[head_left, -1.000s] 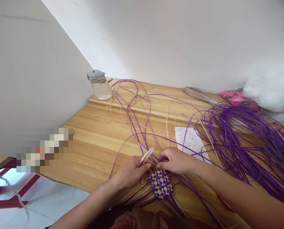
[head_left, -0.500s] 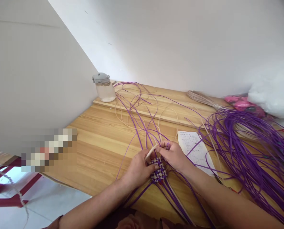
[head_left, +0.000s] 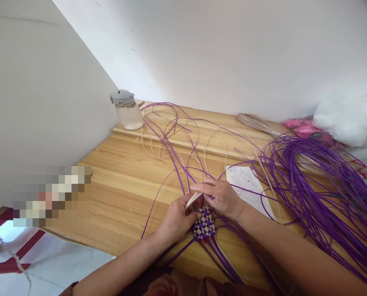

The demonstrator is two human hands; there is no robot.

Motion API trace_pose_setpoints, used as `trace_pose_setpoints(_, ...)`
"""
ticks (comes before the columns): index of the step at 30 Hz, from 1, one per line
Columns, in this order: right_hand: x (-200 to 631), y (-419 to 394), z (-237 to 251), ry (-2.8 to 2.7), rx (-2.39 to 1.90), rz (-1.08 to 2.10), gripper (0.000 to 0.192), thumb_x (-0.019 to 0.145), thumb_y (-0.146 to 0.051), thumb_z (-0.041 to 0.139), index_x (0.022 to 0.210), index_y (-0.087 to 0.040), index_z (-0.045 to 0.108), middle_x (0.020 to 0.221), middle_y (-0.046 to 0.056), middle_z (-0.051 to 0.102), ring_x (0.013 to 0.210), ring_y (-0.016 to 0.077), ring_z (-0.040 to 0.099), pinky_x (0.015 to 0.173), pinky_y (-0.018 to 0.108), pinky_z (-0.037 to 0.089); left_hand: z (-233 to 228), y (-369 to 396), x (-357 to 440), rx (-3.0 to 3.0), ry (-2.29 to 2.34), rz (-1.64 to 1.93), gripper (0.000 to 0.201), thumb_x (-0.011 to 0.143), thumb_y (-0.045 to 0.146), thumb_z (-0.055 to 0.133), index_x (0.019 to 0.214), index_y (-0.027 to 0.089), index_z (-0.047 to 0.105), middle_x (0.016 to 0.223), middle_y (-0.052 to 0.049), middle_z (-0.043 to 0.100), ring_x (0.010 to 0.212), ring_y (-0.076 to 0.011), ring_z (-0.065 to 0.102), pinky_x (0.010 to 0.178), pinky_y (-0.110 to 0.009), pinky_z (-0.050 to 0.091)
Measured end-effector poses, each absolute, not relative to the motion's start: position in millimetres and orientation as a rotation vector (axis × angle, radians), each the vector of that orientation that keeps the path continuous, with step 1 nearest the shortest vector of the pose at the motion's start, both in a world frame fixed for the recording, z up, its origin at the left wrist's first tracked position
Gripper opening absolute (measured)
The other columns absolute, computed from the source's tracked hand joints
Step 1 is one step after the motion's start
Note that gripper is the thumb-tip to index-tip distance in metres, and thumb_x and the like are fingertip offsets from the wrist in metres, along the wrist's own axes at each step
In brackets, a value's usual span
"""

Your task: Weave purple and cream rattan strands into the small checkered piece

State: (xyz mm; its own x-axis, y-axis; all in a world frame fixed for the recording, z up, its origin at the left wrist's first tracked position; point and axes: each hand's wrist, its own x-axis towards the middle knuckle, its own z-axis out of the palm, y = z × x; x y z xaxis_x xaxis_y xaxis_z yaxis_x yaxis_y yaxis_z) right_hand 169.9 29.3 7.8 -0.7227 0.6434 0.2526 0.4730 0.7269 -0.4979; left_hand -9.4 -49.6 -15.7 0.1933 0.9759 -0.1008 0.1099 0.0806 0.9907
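While the person bent over the wooden table (head_left: 121, 164), the small checkered woven piece (head_left: 203, 222) of purple and cream lay near the table's front edge, between the two hands. The left hand (head_left: 177, 218) was closed against its left side, pinching a flat cream strip (head_left: 193, 200) that stuck up and away from the weave. The right hand (head_left: 222, 195) rested just behind the piece with fingers partly curled over purple strands (head_left: 183, 164); whether it truly gripped one I could not tell. To my eye the risk lay in the long loose strands fanning toward the clear jar (head_left: 126, 110) and the big purple coil (head_left: 310, 181): a hard pull could snag them on each other, drag the paper sheet (head_left: 248, 185) or loosen the few woven rows, since the piece looked held by fingertips alone. The cream strip also looked liable to kink where it bent out of the pinch. Compared with half a second earlier, the right hand had lifted slightly off the weave and its fingers had straightened leftward, the woven piece showed more fully, and the left hand kept its pinch.
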Motion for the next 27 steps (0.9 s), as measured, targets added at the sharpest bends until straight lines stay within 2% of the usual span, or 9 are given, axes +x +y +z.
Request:
trace_pose_setpoints(2,173,32,5,-2.502,-0.834,0.586,0.036,0.086,-0.01,0.049,0.111,-0.026,0.069,0.098,0.005,0.066,0.085,0.0152,0.062,0.074,0.024,0.046,-17,-50,-10,1.289,1.226,0.943,0.006,0.077,0.019,0.061,0.082,0.016,0.061,0.073,0.001,0.056,0.069,-0.014,0.049,0.066,-0.023,0.038)
trace_pose_setpoints(6,170,31,2,-2.367,-0.839,0.66,0.026,0.092,-0.019,0.052,0.11,-0.023,0.07,0.093,0.006,0.065,0.086,0.0165,0.062,0.077,0.027,0.048,-13,-51,-12,1.283,1.336,0.904,0.024,0.086,0.035,0.056,0.072,0.015,0.058,0.065,0.001,0.051,0.062,-0.0134,0.045,0.06,-0.023,0.035)
trace_pose_setpoints(12,164,25,1,-2.262,-0.824,0.634,0.031,0.09,-0.012,0.053,0.112,-0.025,0.07,0.1,0.006,0.065,0.09,0.0156,0.063,0.08,0.027,0.051,11,-58,-22,1.536,1.467,0.839,0.014,0.081,0.029,0.063,0.089,0.019,0.067,0.078,-0.002,0.063,0.076,-0.0172,0.056,0.07,-0.025,0.039)
trace_pose_setpoints(16,166,24,0,-2.227,-0.79,0.52,0.038,0.086,-0.005,0.053,0.113,-0.025,0.069,0.105,0.005,0.065,0.094,0.0156,0.063,0.082,0.027,0.052,14,-60,-35,1.351,1.367,0.734,0.031,0.082,0.038,0.064,0.105,0.018,0.064,0.069,0.002,0.059,0.063,-0.0138,0.052,0.061,-0.024,0.037)
trace_pose_setpoints(20,163,22,2,-2.249,-0.777,0.564,0.04,0.084,-0.003,0.051,0.112,-0.024,0.069,0.104,0.005,0.066,0.094,0.0156,0.063,0.082,0.027,0.051,6,-55,-33,1.124,1.152,0.721,0.045,0.079,0.042,0.068,0.113,0.014,0.061,0.07,0.001,0.058,0.064,-0.0128,0.051,0.063,-0.023,0.038)
trace_pose_setpoints(24,160,19,12,-2.266,-0.861,0.693,0.045,0.082,-0.004,0.052,0.121,-0.024,0.063,0.101,0.003,0.067,0.093,0.0143,0.062,0.081,0.025,0.048,-4,-50,-17,1.056,0.954,0.808,0.036,0.072,0.033,0.078,0.099,0.013,0.065,0.079,-0.001,0.061,0.072,-0.0135,0.053,0.068,-0.024,0.039)
trace_pose_setpoints(27,161,17,22,-2.276,-1.075,0.787,0.034,0.078,-0.008,0.055,0.108,-0.022,0.066,0.092,0.001,0.067,0.082,0.0133,0.06,0.071,0.023,0.045,-9,-50,-9,0.966,0.911,0.861,0.029,0.069,0.027,0.08,0.09,0.013,0.066,0.082,-0.002,0.063,0.078,-0.0154,0.056,0.074,-0.025,0.041)
